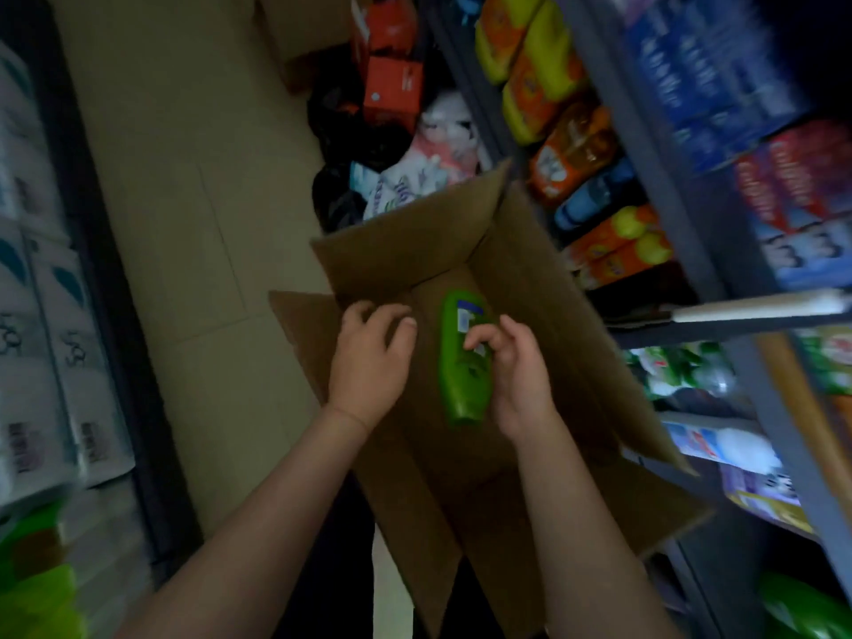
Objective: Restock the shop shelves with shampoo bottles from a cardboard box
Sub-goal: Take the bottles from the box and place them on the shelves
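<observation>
Right hand (516, 375) pinches a green shampoo bottle (463, 362), its label blurred, over the open cardboard box (544, 279). Left hand (373, 357), just beside, loosely curled, holds nothing; the box floor lies in shadow.

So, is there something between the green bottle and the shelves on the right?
Only the cardboard box wall and its raised flap, on the shelf side. The right hand holds the green bottle inside the open box, so it must go up over that wall.

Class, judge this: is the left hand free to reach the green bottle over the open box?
Probably yes. The left hand hovers empty beside the green bottle, which the right hand holds over the cardboard box; nothing lies between them.
</observation>
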